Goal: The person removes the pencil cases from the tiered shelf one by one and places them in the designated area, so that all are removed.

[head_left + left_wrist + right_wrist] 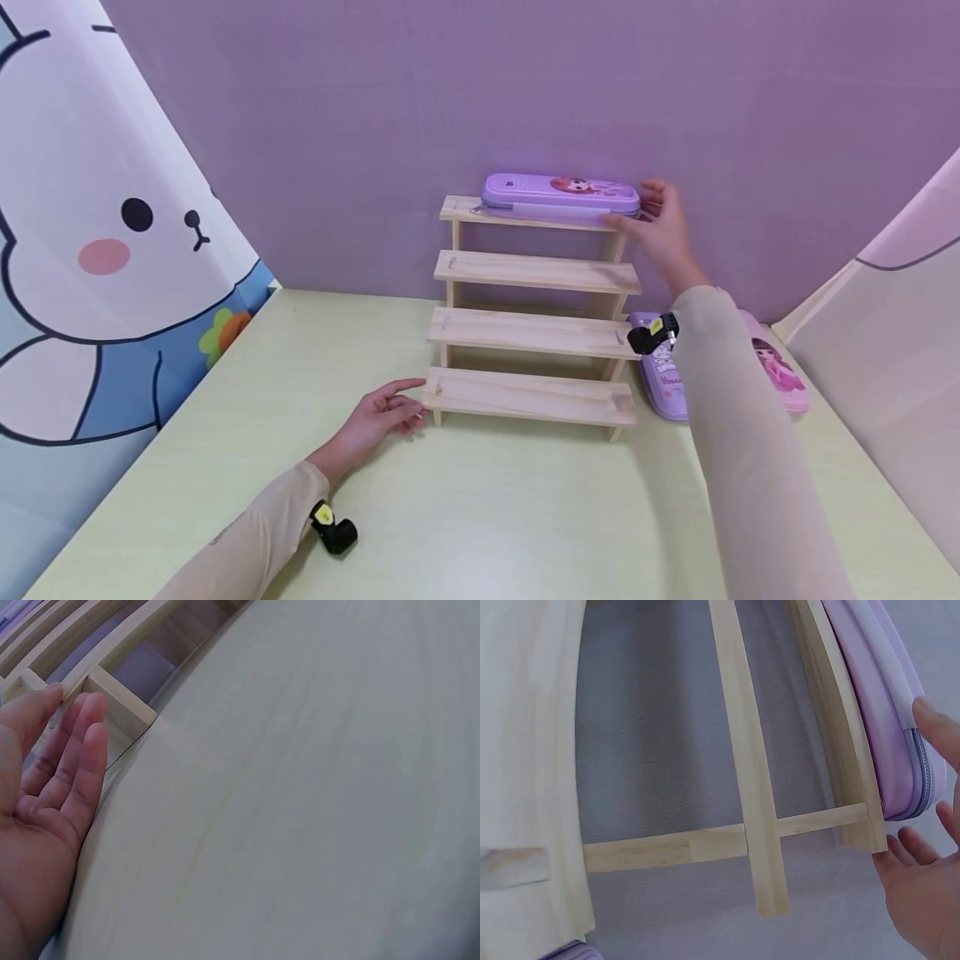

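Observation:
A purple pencil case (561, 194) with a doll picture and a zipper lies lengthwise on the top step of a wooden stepped rack (534, 333). My right hand (663, 233) is at the case's right end; in the right wrist view the thumb (934, 724) touches its zippered side, while the other fingers extend loosely by the shelf end. Beside the bottom step's left end is my left hand (378, 421), its fingers lightly bent and holding nothing. In the left wrist view its fingertips are close to the rack's wooden leg (124, 701); contact is hard to tell.
Right of the rack, another purple pencil case (663, 387) and a pink one (780, 367) lie on the pale table (495, 517), partly hidden by my right sleeve. A purple cloth (337, 150) hangs behind the rack. A cartoon-print curtain (97, 208) stands at left.

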Available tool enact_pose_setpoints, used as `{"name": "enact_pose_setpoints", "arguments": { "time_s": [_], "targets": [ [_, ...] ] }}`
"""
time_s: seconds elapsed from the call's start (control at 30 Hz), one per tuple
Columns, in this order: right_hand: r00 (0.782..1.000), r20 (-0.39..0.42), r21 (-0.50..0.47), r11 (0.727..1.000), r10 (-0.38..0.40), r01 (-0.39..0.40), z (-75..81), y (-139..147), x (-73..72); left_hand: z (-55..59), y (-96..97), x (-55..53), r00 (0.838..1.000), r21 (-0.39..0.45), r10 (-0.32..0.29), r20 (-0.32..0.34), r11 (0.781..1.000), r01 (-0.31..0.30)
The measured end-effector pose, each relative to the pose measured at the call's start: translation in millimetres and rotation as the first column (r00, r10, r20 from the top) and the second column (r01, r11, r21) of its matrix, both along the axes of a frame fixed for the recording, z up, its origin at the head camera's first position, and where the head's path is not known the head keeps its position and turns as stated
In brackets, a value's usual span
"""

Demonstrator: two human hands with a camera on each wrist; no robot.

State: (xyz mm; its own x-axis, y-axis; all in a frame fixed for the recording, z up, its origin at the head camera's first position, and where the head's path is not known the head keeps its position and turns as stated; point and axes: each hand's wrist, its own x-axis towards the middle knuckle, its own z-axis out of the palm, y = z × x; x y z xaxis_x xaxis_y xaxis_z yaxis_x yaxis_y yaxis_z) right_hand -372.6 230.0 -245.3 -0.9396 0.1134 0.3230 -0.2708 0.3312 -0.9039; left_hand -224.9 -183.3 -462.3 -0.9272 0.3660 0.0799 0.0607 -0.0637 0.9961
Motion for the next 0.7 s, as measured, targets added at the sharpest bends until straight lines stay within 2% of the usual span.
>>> {"name": "enact_pose_setpoints", "arguments": {
  "time_s": [0.33, 0.7],
  "targets": [
    [0.999, 0.001, 0.083, 0.996, 0.043, -0.043, 5.7, 0.1, -5.0, 1.8, -0.1, 0.8, 1.000, -0.002, -0.002, 0.001, 1.000, 0.002],
    [0.998, 0.035, 0.160, 0.986, 0.047, -0.052, 8.1, -1.2, -6.8, 3.7, 0.7, 2.8, 1.000, -0.007, 0.003, 0.002, 1.000, -0.003]
  ]
}}
